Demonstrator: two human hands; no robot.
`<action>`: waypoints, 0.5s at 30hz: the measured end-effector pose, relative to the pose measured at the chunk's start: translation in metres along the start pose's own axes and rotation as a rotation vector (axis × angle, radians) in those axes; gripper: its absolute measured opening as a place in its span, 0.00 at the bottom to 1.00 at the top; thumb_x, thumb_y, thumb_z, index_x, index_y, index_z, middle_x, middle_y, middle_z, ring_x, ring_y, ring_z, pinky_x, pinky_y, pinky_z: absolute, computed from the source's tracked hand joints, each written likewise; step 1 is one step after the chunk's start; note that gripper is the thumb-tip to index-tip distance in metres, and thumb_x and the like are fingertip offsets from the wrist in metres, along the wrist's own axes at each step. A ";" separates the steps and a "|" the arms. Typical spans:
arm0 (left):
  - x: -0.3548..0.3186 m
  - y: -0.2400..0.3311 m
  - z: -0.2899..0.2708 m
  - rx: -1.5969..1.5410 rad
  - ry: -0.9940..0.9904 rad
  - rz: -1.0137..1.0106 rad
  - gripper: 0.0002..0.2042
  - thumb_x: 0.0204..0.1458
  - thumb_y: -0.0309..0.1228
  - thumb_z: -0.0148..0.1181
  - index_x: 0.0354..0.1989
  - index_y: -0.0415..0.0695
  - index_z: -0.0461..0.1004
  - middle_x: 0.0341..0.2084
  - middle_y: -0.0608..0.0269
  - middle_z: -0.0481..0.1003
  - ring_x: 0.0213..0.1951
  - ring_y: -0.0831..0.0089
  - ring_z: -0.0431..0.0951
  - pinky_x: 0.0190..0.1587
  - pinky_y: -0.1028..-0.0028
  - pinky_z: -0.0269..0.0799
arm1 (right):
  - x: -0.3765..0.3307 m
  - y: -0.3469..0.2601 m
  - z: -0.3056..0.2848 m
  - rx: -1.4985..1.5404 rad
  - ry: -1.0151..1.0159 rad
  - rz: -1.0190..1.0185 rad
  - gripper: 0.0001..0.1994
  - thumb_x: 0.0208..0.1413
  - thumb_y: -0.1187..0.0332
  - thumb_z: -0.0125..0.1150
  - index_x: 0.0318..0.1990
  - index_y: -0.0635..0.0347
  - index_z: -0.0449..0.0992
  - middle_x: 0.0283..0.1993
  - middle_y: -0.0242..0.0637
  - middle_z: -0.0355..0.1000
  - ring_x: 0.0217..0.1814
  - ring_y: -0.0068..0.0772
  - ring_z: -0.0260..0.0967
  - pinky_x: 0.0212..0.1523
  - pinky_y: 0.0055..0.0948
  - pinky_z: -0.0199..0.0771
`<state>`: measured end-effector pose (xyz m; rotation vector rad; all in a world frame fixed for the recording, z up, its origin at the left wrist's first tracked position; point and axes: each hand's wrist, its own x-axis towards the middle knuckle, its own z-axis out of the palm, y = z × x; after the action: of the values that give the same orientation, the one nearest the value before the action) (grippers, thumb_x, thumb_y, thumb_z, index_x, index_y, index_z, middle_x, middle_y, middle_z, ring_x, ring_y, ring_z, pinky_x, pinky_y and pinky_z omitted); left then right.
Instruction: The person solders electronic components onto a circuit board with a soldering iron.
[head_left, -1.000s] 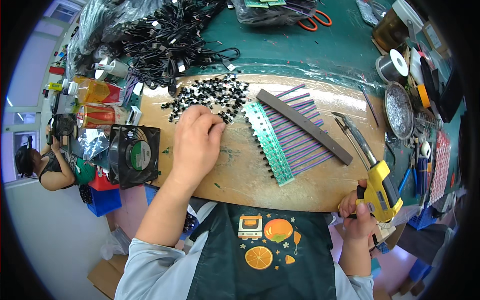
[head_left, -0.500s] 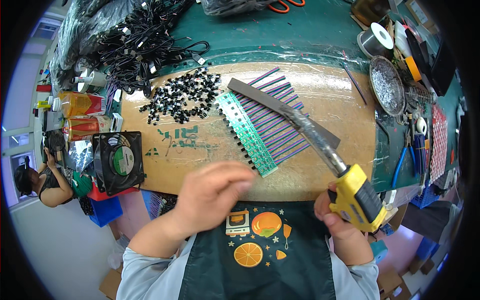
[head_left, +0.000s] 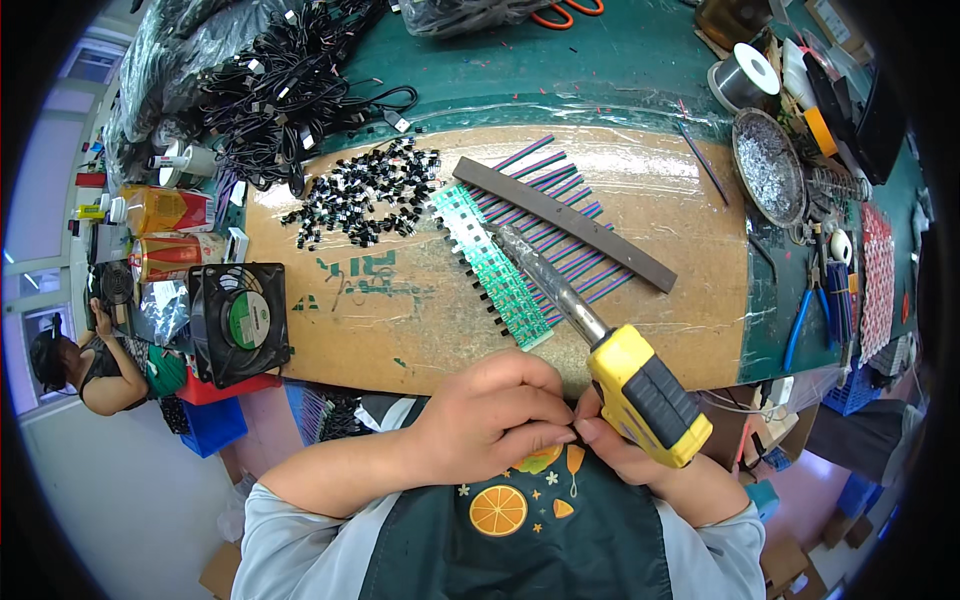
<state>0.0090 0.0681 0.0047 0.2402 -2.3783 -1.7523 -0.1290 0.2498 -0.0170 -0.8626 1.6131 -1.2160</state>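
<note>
My right hand [head_left: 640, 465] grips a yellow and black soldering iron [head_left: 640, 395], whose metal barrel [head_left: 545, 280] points up and left over a green circuit board strip [head_left: 495, 270]. Purple and green striped wires [head_left: 560, 235] fan out from the strip under a dark grey bar [head_left: 565, 225]. My left hand [head_left: 490, 420] is closed at the table's near edge, fingertips touching my right hand's fingers; whether it pinches something small is hidden. A pile of small black parts [head_left: 365, 190] lies to the left of the strip on the brown board [head_left: 400, 310].
A tangle of black cables [head_left: 275, 95] fills the back left. A black fan [head_left: 238, 322] and bottles [head_left: 165, 210] stand at the left edge. Solder spool [head_left: 740, 80], a metal dish [head_left: 770, 165], blue pliers [head_left: 805, 315] sit right. Another person [head_left: 85, 365] sits far left.
My left hand left the pile of black parts and came back to my right hand at the table's near edge. The soldering iron swung up over the green strip.
</note>
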 end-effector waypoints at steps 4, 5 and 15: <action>0.002 -0.003 -0.001 0.140 0.015 0.208 0.10 0.45 0.25 0.72 0.37 0.43 0.82 0.37 0.61 0.76 0.37 0.64 0.78 0.39 0.68 0.74 | 0.001 -0.005 0.001 0.162 0.043 0.031 0.07 0.54 0.74 0.67 0.40 0.60 0.77 0.32 0.35 0.75 0.33 0.34 0.75 0.37 0.30 0.76; 0.002 -0.003 -0.002 0.167 0.007 0.256 0.11 0.44 0.25 0.72 0.38 0.43 0.82 0.37 0.61 0.76 0.38 0.64 0.78 0.40 0.67 0.73 | 0.001 -0.005 0.002 0.162 0.043 0.031 0.07 0.54 0.74 0.67 0.40 0.60 0.77 0.32 0.35 0.75 0.33 0.34 0.75 0.37 0.30 0.76; -0.001 -0.013 -0.012 0.389 0.136 0.353 0.11 0.41 0.22 0.71 0.35 0.42 0.80 0.37 0.57 0.74 0.39 0.59 0.76 0.40 0.65 0.73 | -0.007 0.005 -0.007 0.127 0.057 -0.034 0.09 0.51 0.76 0.69 0.39 0.60 0.77 0.32 0.36 0.75 0.31 0.33 0.75 0.33 0.30 0.74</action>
<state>0.0130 0.0530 -0.0038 -0.0142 -2.4572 -1.0830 -0.1335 0.2595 -0.0193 -0.7840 1.5535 -1.3620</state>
